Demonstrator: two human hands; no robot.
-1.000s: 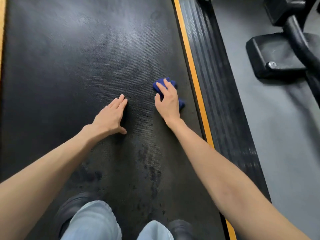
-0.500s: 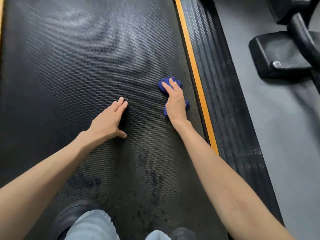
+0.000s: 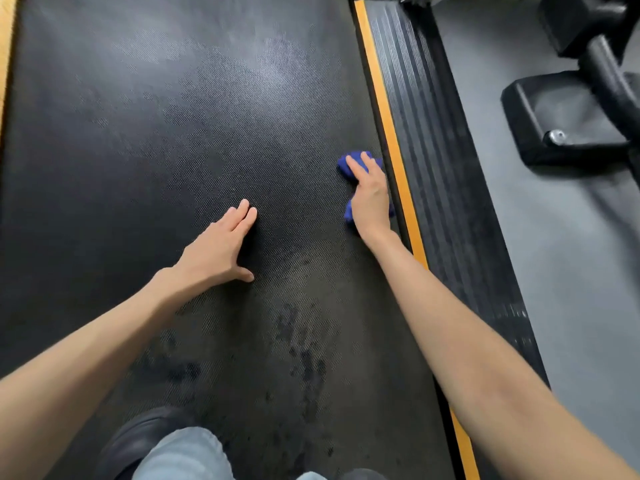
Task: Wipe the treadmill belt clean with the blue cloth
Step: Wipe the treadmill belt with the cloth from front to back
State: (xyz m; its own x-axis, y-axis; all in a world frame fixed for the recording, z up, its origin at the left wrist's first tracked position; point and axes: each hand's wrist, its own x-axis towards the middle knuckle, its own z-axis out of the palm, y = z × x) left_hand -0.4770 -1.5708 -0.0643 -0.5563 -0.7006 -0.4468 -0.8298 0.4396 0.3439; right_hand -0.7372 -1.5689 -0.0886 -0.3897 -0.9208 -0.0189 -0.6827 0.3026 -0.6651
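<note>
Head view, looking steeply down onto the treadmill belt (image 3: 173, 133). Showed black, finely dimpled rubber across most of the frame, with a pale sheen toward the far end and dark blotchy marks (image 3: 304, 358) on the near part, between the two forearms.

Located the blue cloth (image 3: 349, 163) bunched on the belt close to its right edge, just beside the orange stripe (image 3: 391, 140) that bordered the ribbed black side rail (image 3: 433, 168). Lay largely covered by the right hand (image 3: 372, 199), with blue showing past the fingertips at the far end and again beside the heel of the palm at the near end.

Pressed on the cloth from above with fingers extended and close together, laid over the fabric rather than curled round it. Reached in along the right edge of the belt on a bare forearm.

Rested the left hand (image 3: 214, 251) palm down on bare belt near the middle, well apart from the cloth. Kept fingers straight and together, pointing away from the body, with the thumb splayed out toward the right, and held nothing.

Included, at the bottom edge, a dark shoe (image 3: 138, 441) and a light denim knee (image 3: 183, 455) on the belt. Included also, right of the rail, grey floor (image 3: 554, 271) carrying the black foot of another machine (image 3: 540, 109), and a second orange stripe (image 3: 7, 46) at the far left margin.
</note>
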